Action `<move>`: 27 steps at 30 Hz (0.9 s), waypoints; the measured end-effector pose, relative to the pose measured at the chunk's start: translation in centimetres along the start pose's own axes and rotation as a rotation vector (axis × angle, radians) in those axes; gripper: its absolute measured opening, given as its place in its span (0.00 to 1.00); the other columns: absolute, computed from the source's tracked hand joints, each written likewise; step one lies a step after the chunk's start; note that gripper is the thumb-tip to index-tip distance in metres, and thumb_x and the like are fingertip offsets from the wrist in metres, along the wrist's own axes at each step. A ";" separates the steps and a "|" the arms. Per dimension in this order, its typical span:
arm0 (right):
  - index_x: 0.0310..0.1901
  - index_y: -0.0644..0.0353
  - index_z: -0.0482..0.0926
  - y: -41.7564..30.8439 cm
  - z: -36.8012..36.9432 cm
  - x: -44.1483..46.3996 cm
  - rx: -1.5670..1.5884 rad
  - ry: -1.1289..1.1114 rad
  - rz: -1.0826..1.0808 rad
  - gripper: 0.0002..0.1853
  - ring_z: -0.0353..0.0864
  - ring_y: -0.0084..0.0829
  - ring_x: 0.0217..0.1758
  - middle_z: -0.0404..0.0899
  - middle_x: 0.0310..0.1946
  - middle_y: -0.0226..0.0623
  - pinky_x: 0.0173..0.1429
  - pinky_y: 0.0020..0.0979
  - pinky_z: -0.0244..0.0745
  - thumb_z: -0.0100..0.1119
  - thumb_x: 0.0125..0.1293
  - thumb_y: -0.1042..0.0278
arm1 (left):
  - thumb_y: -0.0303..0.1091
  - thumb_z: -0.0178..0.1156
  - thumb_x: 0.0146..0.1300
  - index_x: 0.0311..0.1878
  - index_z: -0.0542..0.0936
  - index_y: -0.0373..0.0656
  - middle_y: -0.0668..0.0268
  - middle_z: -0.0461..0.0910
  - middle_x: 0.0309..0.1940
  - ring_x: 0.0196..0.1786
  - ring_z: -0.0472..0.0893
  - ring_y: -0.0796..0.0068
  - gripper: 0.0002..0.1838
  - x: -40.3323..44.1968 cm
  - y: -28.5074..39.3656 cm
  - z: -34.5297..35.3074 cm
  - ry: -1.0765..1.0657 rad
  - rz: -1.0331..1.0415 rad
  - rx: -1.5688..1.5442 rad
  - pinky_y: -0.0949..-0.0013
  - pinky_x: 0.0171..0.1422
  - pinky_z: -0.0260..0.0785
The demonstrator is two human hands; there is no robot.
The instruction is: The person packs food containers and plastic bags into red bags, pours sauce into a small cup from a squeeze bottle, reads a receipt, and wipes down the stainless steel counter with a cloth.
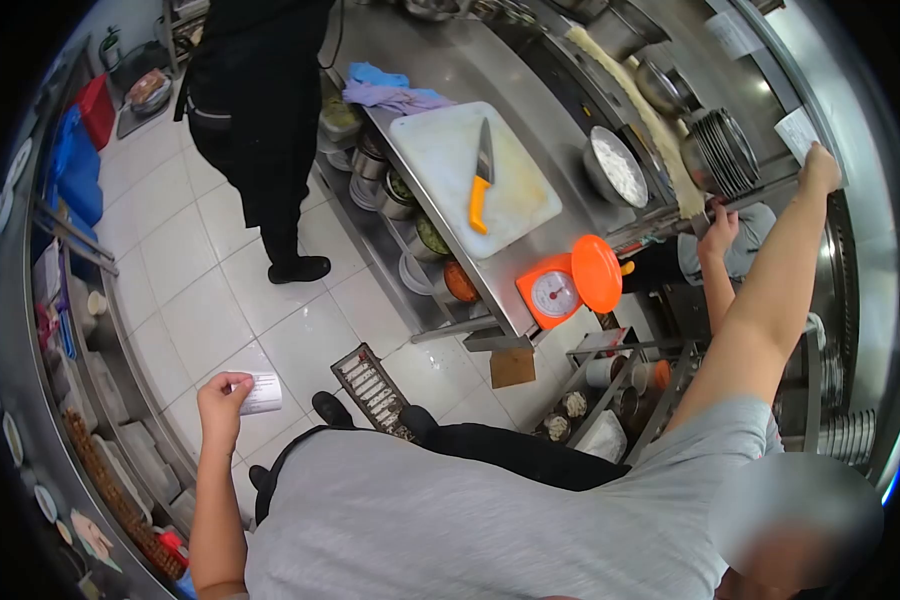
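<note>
My left hand [222, 402], out over the floor at the left, pinches a small printed paper slip [262, 394] between thumb and fingers. At the upper right, my right arm is stretched out, and my right hand [820, 170] grips the lower edge of another white slip [796, 132] at the metal shelf rail [770, 82]. Its fingertips are partly hidden. Below that rail, a stack of dark round plates [722, 152] stands on edge or tilted.
A co-worker's hand [718, 236] is near the plates. Another person in black [255, 130] stands by the steel counter [410, 50]. On it are a cutting board [435, 150] with a yellow-handled knife [481, 185], an orange scale [553, 294] and a bowl of white contents [615, 168]. A floor drain [372, 388] lies below.
</note>
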State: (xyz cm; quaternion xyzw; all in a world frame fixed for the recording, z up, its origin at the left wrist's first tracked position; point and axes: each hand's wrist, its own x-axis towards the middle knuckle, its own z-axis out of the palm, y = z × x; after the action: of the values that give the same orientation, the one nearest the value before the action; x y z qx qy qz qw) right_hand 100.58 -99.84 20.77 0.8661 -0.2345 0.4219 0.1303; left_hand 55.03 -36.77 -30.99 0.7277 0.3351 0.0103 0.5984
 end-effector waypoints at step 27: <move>0.55 0.67 0.71 -32.1 -32.6 -85.0 1.709 -2.204 -1.032 0.19 0.78 0.27 0.43 0.77 0.47 0.40 0.47 0.25 0.73 0.52 0.60 0.83 | 0.09 0.52 0.53 0.71 0.58 0.41 0.63 0.61 0.67 0.61 0.72 0.72 0.40 -20.5 -6.1 -21.4 0.490 0.454 -0.706 0.72 0.64 0.65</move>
State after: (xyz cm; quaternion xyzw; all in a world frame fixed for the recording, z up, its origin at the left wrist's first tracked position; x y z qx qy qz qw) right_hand 49.96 -33.40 -27.55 0.5400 0.4251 -0.5150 -0.5122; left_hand 27.35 -28.20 -22.33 0.5113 0.2750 0.4246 0.6948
